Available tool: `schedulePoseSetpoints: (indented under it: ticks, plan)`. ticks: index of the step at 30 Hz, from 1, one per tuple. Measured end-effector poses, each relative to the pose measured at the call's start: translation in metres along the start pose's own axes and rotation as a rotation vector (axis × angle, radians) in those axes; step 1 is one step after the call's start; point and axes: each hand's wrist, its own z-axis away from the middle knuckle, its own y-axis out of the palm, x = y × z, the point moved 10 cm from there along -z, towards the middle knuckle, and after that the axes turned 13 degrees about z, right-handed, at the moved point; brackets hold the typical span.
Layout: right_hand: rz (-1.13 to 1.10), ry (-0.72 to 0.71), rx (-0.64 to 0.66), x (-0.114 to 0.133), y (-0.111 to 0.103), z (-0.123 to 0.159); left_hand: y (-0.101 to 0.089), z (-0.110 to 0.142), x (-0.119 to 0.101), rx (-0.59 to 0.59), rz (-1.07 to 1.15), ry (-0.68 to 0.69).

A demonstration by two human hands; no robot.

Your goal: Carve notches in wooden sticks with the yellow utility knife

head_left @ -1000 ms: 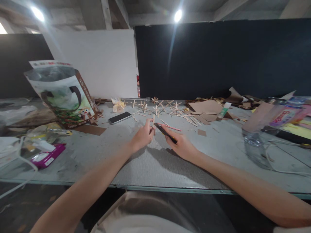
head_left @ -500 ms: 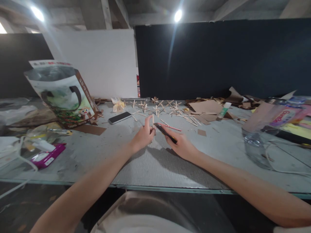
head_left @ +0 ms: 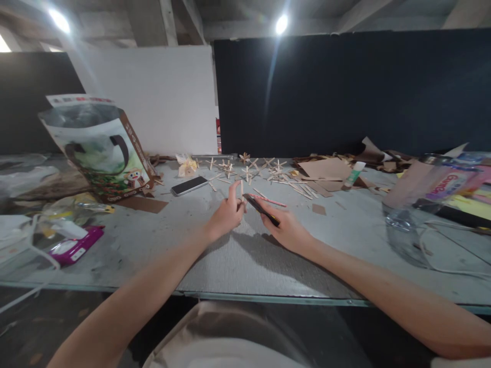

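Observation:
My left hand is closed on a thin wooden stick, which stands nearly upright between its fingers. In my right hand lies a dark utility knife with a bit of yellow, its tip pointing at the left fingers and close to the stick. Just beyond the knife, a red-and-white striped straw-like rod rests on the table. Behind both hands lie several loose wooden sticks and small star-like shapes made of crossed sticks.
A phone lies left of the stick shapes. Further left stand a large printed bag and a purple device. Cardboard pieces, a glue stick and a clear plastic bottle are on the right. The table's front edge runs near my body.

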Motion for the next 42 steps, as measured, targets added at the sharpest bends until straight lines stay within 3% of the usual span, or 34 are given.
schedulePoseSetpoints:
  ticks: [21, 42]
  plan:
    - [0.023, -0.039, -0.038, 0.0005, -0.0017, -0.0001, 0.0004, 0.0011, -0.0096, 0.010, -0.019, 0.077]
    - [-0.003, -0.037, -0.006, 0.0041, -0.0012, -0.0008, -0.0009, 0.0011, -0.0073, -0.006, -0.005, 0.059]
